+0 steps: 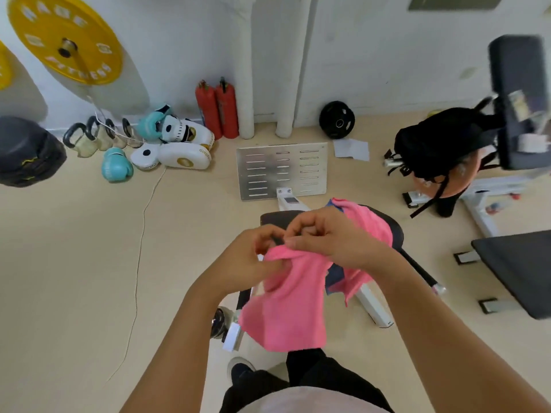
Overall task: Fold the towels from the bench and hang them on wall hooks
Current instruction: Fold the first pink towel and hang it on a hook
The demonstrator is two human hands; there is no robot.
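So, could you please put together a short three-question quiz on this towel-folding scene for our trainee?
1. True or false: both hands grip the top edge of the pink towel.
2. What stands against the wall left of the white pipes? A) two red fire extinguishers B) a broom C) a ladder
3. Fill in: another pink towel lies on the black ____.

Key: 1 true, with left hand and right hand close together; 2 A; 3 bench.
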